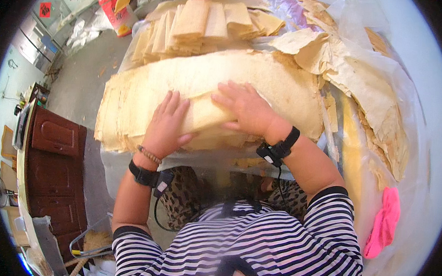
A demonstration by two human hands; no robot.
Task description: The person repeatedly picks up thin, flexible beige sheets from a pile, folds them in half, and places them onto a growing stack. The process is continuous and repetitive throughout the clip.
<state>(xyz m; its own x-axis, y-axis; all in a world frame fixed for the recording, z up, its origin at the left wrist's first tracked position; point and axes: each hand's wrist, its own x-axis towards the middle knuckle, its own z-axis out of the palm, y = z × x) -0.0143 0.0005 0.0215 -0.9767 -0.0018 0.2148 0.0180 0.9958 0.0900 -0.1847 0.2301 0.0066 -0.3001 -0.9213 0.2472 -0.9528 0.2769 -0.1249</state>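
Observation:
A broad stack of thin, pale yellow sheets (133, 96) with ragged edges lies across the table before me; their material is uncertain. On top of it rests a narrow folded sheet (205, 113), set at a slant between my hands. My left hand (167, 124) lies flat over the fold's left end, fingers stretched away from me and thumb by its near edge. Over the right end, my right hand (245, 107) rests with fingers spread and thumb towards me. Neither hand visibly pinches the sheet. Parts of the fold are hidden under both palms.
Beyond the stack stand rows of folded sheets (189, 20). Large crumpled sheets (373, 97) lie on plastic film at the right, near a pink cloth (383, 223). A dark red wooden cabinet (54, 166) stands at the left. Cables hang from both wrist straps.

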